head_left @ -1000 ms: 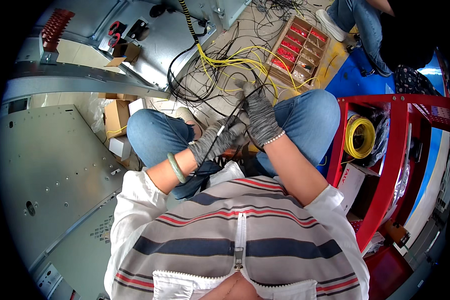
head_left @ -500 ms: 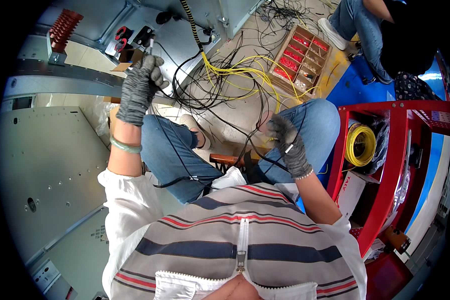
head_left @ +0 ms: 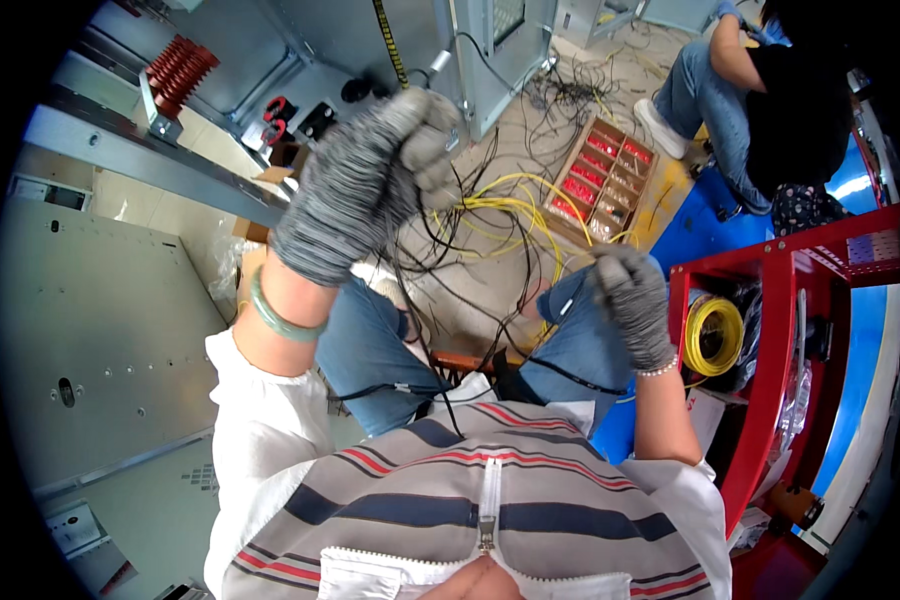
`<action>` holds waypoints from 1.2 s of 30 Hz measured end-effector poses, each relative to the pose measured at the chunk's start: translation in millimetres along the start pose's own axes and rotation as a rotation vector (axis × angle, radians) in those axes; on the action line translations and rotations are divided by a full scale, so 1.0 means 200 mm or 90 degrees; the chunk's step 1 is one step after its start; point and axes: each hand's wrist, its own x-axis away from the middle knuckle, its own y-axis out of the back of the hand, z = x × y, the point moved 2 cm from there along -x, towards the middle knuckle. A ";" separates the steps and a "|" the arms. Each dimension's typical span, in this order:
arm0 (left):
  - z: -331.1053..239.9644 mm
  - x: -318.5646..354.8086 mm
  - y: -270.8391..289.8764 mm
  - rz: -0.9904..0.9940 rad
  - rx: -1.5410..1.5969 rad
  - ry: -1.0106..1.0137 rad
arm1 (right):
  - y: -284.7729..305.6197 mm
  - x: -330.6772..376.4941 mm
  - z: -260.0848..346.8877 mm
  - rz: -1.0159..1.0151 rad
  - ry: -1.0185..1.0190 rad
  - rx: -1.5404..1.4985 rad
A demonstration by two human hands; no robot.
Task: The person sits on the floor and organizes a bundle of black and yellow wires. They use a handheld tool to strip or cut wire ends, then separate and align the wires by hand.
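My left hand (head_left: 365, 185), in a grey knitted glove, is raised over my left knee with its fingers closed. A thin black wire (head_left: 402, 275) hangs below the fist toward my lap, and a white sleeve (head_left: 439, 62) on a dark wire shows just above the fingertips. Over my right knee, my right hand (head_left: 636, 305), gloved alike, has curled fingers; what they grip, if anything, is hidden. Beside it, a white marker (head_left: 567, 308) sits on a black wire. Black cables (head_left: 570, 376) cross my lap, and a yellow wire bundle (head_left: 500, 205) lies beyond my knees.
A divided wooden box (head_left: 592, 180) of small red parts stands on the floor ahead. At the right is a red shelf rack (head_left: 678, 310) with a yellow wire coil (head_left: 713, 336). Grey metal cabinet panels (head_left: 120, 320) flank the left. Another person (head_left: 800, 110) sits at far right.
My left hand has come closer and moved right, with the wire hanging from it. My right hand has shifted right, away from my lap. The view has tilted slightly.
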 end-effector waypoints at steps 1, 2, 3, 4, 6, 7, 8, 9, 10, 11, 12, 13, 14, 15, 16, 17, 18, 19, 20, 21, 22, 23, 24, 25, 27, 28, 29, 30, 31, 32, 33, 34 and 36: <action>0.01 -0.01 -0.02 0.074 0.050 0.007 | -0.03 -0.01 0.08 0.053 -0.010 -0.038; 0.03 -0.03 -0.04 0.089 0.097 -0.023 | -0.09 -0.01 0.14 0.116 0.118 -0.055; 0.05 -0.04 -0.08 0.107 0.145 -0.052 | -0.16 -0.02 0.15 0.131 0.260 -0.135; 0.08 -0.05 -0.09 0.072 0.191 -0.076 | -0.23 0.01 0.26 0.181 0.094 -0.132; 0.12 -0.08 -0.17 -0.012 0.191 -0.135 | -0.30 -0.01 0.31 0.060 0.264 0.026; 0.12 -0.08 -0.21 -0.056 0.206 -0.156 | -0.32 -0.02 0.33 0.006 0.351 0.099; 0.14 -0.07 -0.23 -0.073 0.156 -0.163 | -0.30 -0.02 0.36 -0.025 0.381 0.107; 0.19 -0.07 -0.25 -0.031 0.173 -0.154 | -0.28 -0.02 0.40 -0.056 0.409 0.115; 0.24 -0.07 -0.24 -0.029 0.187 -0.158 | -0.27 -0.03 0.43 -0.084 0.439 0.123; 0.28 -0.07 -0.24 -0.022 0.203 -0.159 | -0.24 -0.03 0.46 -0.115 0.466 0.135; 0.29 -0.07 -0.22 -0.032 0.186 -0.148 | -0.22 -0.03 0.49 -0.147 0.493 0.146; 0.31 -0.05 -0.22 -0.043 0.172 -0.135 | -0.19 -0.02 0.50 -0.181 0.531 0.120; 0.32 -0.05 -0.21 -0.054 0.158 -0.120 | -0.16 -0.01 0.50 -0.215 0.571 0.096; 0.35 -0.05 -0.19 -0.044 0.124 -0.121 | -0.13 0.00 0.50 -0.222 0.586 0.103; 0.37 -0.05 -0.19 -0.037 0.090 -0.118 | -0.11 0.01 0.49 -0.227 0.596 0.109; 0.38 -0.03 -0.21 -0.030 0.056 -0.114 | -0.09 0.02 0.48 -0.232 0.606 0.114; 0.39 0.02 -0.21 -0.070 -0.053 0.009 | -0.04 0.01 0.48 -0.190 0.488 0.031; 0.42 0.00 -0.18 -0.048 -0.311 -0.187 | 0.02 0.00 0.47 -0.157 0.365 -0.043; 0.46 -0.01 -0.16 -0.032 -0.571 -0.387 | 0.07 -0.01 0.48 -0.120 0.243 -0.123; 0.50 -0.01 -0.12 0.039 -0.664 -0.347 | 0.09 -0.03 0.47 -0.083 0.120 -0.202; 0.52 -0.03 -0.12 0.126 -0.746 -0.314 | 0.11 -0.06 0.46 -0.172 0.128 -0.323; 0.52 0.00 -0.11 0.123 -0.686 -0.275 | 0.11 -0.10 0.42 -0.165 0.048 -0.388; 0.53 0.03 -0.10 0.120 -0.625 -0.237 | 0.12 -0.13 0.39 -0.157 -0.032 -0.452; 0.55 0.06 -0.09 0.119 -0.561 -0.198 | 0.12 -0.14 0.34 -0.153 -0.114 -0.512; 0.56 0.08 -0.07 0.119 -0.575 -0.119 | 0.09 -0.14 0.21 -0.043 -0.079 -0.607; 0.56 0.10 -0.04 0.119 -0.623 -0.106 | 0.06 -0.13 0.17 -0.099 -0.092 -0.641; 0.56 0.11 -0.03 0.120 -0.671 -0.093 | 0.04 -0.12 0.15 -0.155 -0.104 -0.675; 0.55 0.12 -0.04 0.085 -0.670 -0.145 | 0.04 -0.10 0.15 -0.168 -0.081 -0.600; 0.55 0.14 -0.04 0.072 -0.748 -0.240 | 0.05 -0.08 0.18 -0.182 -0.060 -0.527; 0.55 0.15 -0.02 0.058 -0.824 -0.337 | 0.05 -0.06 0.20 -0.194 -0.039 -0.453; 0.56 0.17 -0.02 0.042 -0.898 -0.436 | 0.04 -0.04 0.21 -0.166 -0.040 -0.417; 0.53 0.18 -0.03 0.003 -0.939 -0.375 | 0.03 -0.03 0.22 -0.141 -0.041 -0.382; 0.51 0.16 -0.06 -0.024 -0.920 -0.492 | 0.01 -0.02 0.23 -0.106 -0.040 -0.348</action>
